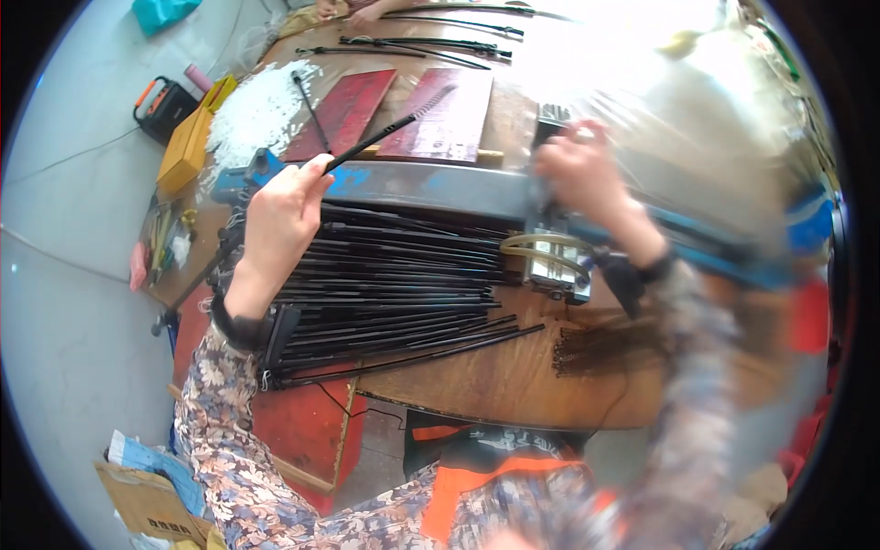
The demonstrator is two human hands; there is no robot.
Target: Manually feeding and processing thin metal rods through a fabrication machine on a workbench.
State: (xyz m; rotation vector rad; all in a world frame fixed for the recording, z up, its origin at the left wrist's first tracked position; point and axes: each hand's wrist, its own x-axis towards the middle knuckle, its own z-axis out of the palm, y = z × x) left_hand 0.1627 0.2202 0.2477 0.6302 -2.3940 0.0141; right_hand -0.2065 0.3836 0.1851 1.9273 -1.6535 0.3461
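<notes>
My left hand point(286, 206) is closed round a thin black rod point(371, 140), which slants up to the right above a long grey-blue metal beam point(431, 186). The rod's far end looks like a thin coil, though it is blurred. My right hand point(582, 170) is over the beam by a metal fixture point(552, 266) with a pale curved hose; motion smears its fingers, so any hold is unclear. Below the beam, many black rods point(394, 284) lie side by side in a thick layer, under and beside my left wrist.
White small pieces point(252, 124) are heaped at the far left beside a yellow box point(185, 151). Two red boards point(435, 115) lie behind the beam, with more black rods point(422, 44) further back. Thin dark pieces point(600, 351) lie at right. Another person's hands point(362, 14) are at the top edge.
</notes>
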